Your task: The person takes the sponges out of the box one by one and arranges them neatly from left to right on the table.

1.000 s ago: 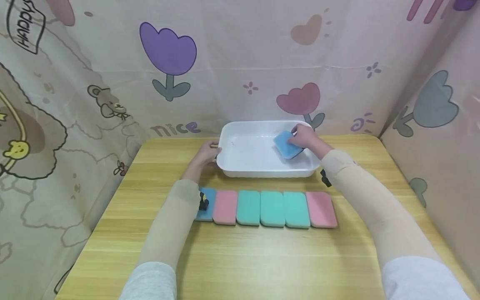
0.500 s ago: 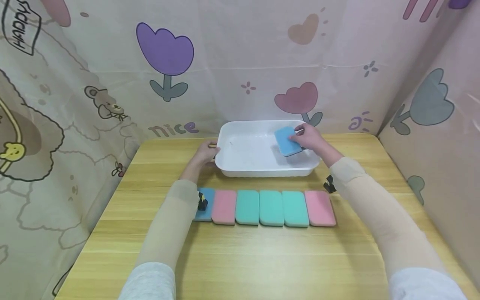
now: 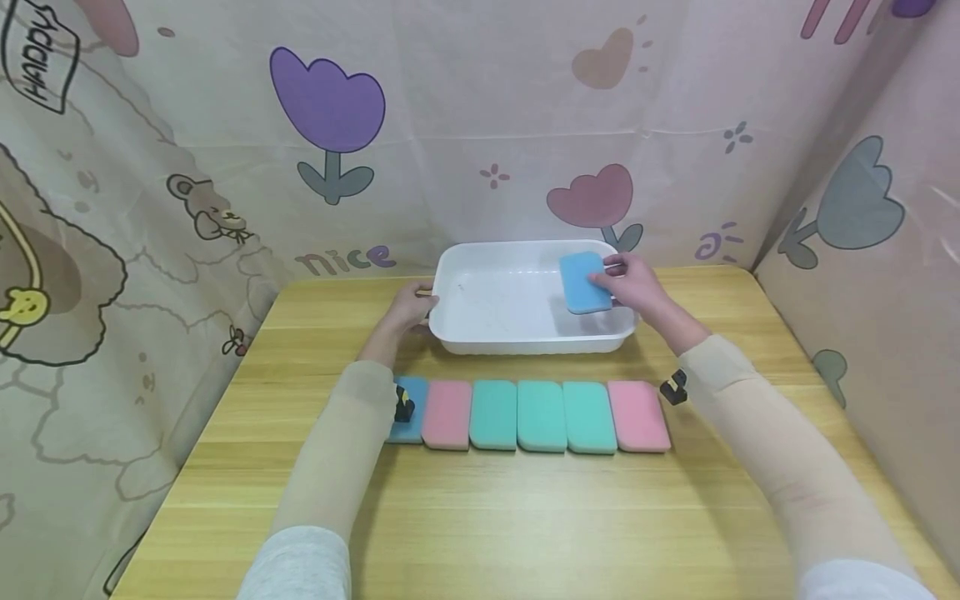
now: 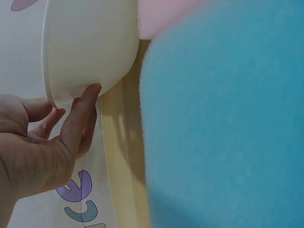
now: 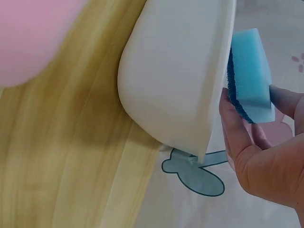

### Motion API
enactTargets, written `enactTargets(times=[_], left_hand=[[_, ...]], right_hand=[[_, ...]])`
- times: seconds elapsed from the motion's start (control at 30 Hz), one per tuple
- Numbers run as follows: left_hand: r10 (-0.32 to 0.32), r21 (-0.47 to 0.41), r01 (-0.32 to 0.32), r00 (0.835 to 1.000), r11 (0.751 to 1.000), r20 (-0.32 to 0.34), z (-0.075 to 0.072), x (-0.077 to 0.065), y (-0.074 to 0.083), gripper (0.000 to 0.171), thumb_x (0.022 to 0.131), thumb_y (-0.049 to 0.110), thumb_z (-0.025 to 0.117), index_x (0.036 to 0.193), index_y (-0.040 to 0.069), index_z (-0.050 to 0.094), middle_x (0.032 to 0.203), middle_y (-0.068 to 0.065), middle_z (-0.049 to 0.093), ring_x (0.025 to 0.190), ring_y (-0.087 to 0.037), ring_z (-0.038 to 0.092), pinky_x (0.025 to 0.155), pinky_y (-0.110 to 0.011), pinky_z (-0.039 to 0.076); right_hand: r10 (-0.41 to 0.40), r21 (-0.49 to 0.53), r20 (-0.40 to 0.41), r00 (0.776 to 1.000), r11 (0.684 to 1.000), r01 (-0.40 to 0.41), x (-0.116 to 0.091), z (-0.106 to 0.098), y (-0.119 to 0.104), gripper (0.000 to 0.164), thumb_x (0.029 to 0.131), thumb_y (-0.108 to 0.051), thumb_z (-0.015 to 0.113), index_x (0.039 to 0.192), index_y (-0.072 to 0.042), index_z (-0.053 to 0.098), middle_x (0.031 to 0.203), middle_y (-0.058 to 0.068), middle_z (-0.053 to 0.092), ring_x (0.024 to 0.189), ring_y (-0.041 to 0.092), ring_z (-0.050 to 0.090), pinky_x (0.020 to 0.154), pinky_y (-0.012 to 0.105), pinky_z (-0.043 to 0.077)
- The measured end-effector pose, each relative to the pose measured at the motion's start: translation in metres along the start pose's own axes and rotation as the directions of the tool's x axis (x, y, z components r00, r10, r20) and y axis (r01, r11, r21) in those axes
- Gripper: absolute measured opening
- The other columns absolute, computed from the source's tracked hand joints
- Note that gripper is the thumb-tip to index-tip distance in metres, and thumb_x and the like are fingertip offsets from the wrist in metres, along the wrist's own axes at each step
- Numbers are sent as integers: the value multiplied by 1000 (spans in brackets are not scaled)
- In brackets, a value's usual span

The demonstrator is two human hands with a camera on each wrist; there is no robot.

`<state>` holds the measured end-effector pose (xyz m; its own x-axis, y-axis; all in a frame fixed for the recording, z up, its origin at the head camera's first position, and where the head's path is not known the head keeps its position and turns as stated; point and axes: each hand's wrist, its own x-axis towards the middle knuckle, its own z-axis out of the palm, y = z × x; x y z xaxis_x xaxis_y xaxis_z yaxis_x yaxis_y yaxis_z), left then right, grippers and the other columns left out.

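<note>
My right hand [image 3: 636,287] pinches a light blue sponge [image 3: 582,283] by its right edge, over the right end of a white tray [image 3: 525,344]. In the right wrist view the sponge [image 5: 251,78] shows a dark scouring layer on one face, with the thumb on the other face and fingers [image 5: 236,126] behind. It overlaps the tray's rim there. My left hand [image 3: 408,307] holds the tray's left end. The left wrist view shows this hand [image 4: 45,152] with its thumb at the rim and a fingertip against the outer wall [image 4: 90,52].
A row of sponges lies in front of the tray: a blue sponge [image 3: 408,425] partly behind the left wrist, a pink sponge [image 3: 447,415], several green sponges [image 3: 542,417] and another pink sponge [image 3: 639,417]. A patterned cloth [image 3: 465,100] hangs behind the wooden table [image 3: 540,525].
My right hand has drawn the blue sponge to the right over the tray and turned it straighter. My left hand keeps its hold on the tray's left end.
</note>
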<state>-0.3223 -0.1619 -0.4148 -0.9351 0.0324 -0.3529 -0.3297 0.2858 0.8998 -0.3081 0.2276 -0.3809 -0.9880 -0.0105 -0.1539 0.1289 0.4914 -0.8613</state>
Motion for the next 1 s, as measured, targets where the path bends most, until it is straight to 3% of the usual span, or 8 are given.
enactTargets(times=[0.53, 1.0], left_hand=[[9, -12, -9, 1000, 1000, -1, 0, -2, 2, 50, 110, 10, 48, 159, 7, 37, 145, -26, 48, 129, -42, 55, 98, -53, 58], [0, 5, 0, 1000, 1000, 1, 0, 0, -1, 50, 110, 11, 48, 159, 6, 36, 145, -26, 49, 130, -42, 55, 98, -51, 58]], right_hand=[[-64, 44, -18, 998, 997, 65, -44, -20, 9, 73, 104, -33, 65, 157, 4, 32, 151, 28, 45, 129, 42, 54, 89, 31, 61], [-38, -20, -14, 999, 999, 38, -85, -37, 30, 77, 104, -39, 63, 158, 5, 30, 151, 30, 43, 132, 46, 51, 96, 42, 60]])
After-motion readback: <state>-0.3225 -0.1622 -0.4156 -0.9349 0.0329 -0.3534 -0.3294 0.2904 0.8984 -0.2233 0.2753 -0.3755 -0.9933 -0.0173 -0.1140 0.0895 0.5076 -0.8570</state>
